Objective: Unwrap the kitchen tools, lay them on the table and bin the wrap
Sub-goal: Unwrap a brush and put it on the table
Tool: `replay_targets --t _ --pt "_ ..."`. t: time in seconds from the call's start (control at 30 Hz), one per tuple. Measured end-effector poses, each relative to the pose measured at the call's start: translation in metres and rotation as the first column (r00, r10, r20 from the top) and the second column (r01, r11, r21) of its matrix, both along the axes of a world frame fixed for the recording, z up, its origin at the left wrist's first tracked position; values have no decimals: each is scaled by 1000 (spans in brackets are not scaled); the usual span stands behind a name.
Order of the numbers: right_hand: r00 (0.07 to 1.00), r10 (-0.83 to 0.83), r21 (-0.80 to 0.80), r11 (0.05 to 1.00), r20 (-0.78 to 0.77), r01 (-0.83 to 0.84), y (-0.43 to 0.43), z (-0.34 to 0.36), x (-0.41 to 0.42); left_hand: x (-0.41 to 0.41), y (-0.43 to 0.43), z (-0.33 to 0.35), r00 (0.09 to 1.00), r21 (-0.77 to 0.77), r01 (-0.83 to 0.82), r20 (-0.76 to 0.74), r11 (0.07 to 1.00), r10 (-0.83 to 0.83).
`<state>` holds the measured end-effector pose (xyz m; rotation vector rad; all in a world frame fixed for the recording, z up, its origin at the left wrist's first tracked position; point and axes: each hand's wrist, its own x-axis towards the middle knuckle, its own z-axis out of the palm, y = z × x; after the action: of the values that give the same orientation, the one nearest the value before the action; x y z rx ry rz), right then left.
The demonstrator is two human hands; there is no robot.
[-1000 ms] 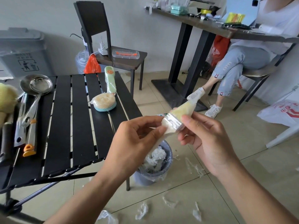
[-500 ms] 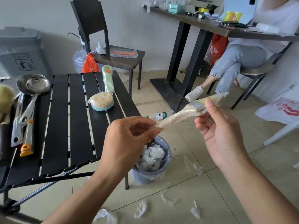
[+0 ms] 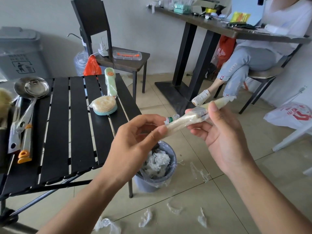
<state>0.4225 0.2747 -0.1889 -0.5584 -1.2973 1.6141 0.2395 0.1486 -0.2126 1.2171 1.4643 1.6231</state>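
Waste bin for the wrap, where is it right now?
In the head view, the grey bin stands on the floor at lower centre, beside the black table's near corner leg.

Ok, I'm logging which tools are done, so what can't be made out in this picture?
Head view:
wrapped tool: its near end is hidden under the left hand; the wrapping clouds what it is.
fuzzy yellow thing: cut off by the left edge.
bin: its left rim is hidden behind the left hand.

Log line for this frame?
left hand: pinches end of film-wrapped pale metal-banded brush; right hand: grips brush middle; grey plastic bin: holds crumpled wrap
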Motion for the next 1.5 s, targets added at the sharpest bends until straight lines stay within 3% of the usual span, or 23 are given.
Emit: replay_targets --t 0.17,0.5,0.9,1.0,1.17,1.5 --pt "999 40 25 999 13 -40 -2 -2 -1 7 0 3 960 62 -43 -272 997 58" --pt "998 43 64 997 42 -45 -2 -2 0 -14 -1 10 936 -30 -6 -353 1000 -5" --pt "994 62 112 991 89 -72 -4 -5 -2 -15 -4 15 704 32 -36 -708 999 48" --pt "996 43 98 994 80 -51 -2 -5 -1 -17 -4 13 721 18 -50 -691 999 49" --pt "995 49 105 993 85 -58 1 -5 1 -21 -5 15 853 -98 31 -516 995 -78" --pt "992 39 144 988 119 -56 0 -4 2 -25 -5 19 888 -194 103 -425 976 -178"
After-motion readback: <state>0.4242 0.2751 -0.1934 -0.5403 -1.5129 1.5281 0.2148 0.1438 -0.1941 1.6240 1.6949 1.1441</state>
